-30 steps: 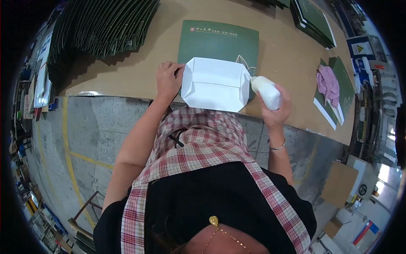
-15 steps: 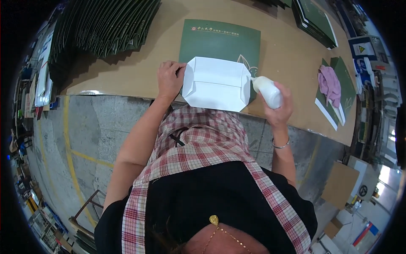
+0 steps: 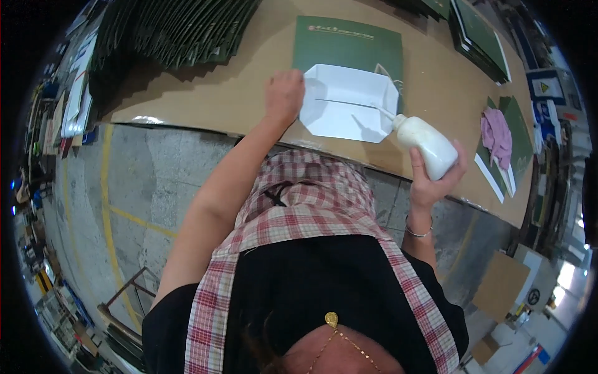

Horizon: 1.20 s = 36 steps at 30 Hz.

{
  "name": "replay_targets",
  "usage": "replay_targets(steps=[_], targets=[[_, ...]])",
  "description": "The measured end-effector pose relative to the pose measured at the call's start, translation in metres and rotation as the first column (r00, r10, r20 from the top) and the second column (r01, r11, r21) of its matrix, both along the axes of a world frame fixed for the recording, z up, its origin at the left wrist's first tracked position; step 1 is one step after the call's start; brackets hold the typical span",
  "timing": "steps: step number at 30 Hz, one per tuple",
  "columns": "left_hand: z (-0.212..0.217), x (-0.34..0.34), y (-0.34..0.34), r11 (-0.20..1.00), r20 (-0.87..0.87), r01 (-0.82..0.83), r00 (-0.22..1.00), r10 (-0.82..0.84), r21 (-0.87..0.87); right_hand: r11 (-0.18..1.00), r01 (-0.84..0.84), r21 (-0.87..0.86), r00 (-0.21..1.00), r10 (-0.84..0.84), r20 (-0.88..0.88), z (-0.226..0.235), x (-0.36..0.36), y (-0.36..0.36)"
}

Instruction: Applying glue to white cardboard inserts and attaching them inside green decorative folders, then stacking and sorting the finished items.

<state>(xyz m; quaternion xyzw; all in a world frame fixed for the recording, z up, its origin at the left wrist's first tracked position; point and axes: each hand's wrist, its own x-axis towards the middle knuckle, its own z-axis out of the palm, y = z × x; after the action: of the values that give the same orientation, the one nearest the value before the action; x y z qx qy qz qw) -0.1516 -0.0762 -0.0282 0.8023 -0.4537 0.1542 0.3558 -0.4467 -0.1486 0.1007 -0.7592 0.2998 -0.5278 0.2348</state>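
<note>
room: tabletop (image 3: 436,90) between green bag (image 3: 349,50) and pink cloth (image 3: 496,136) | left obstacle: dark folded stack (image 3: 180,31)

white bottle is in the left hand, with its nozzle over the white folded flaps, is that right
Wrong hand: the head view shows the white bottle in the right hand. Its nozzle is over the white folded flaps, as you say.

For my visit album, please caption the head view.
Right hand holds a tilted nozzle bottle at a green paper bag's white base, left hand opposite.
</note>
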Motion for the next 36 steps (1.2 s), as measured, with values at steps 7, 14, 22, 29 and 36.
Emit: replay_targets(steps=[7,14,22,29,36], targets=[[0.014,-0.005,0.045,0.944,-0.083,0.275,0.961,-0.264,0.18,0.986,-0.092,0.138,0.992,0.103,-0.071,-0.024,0.033,0.024],[0.02,-0.01,0.057,0.933,-0.159,0.294,0.951,-0.265,0.207,0.953,-0.295,0.066,0.951,0.3,-0.072,-0.041,0.067,0.029],[0.011,-0.003,0.06,0.938,-0.221,0.325,0.93,-0.293,0.124,0.944,-0.323,0.07,0.935,0.33,-0.128,-0.048,0.083,0.031],[0.009,-0.006,0.059,0.942,-0.224,0.319,0.931,-0.29,0.108,0.935,-0.35,0.053,0.925,0.354,-0.141,-0.049,0.088,0.026],[0.01,-0.006,0.058,0.942,-0.215,0.317,0.933,-0.29,0.106,0.922,-0.381,0.067,0.901,0.387,-0.198,-0.046,0.089,0.025]])
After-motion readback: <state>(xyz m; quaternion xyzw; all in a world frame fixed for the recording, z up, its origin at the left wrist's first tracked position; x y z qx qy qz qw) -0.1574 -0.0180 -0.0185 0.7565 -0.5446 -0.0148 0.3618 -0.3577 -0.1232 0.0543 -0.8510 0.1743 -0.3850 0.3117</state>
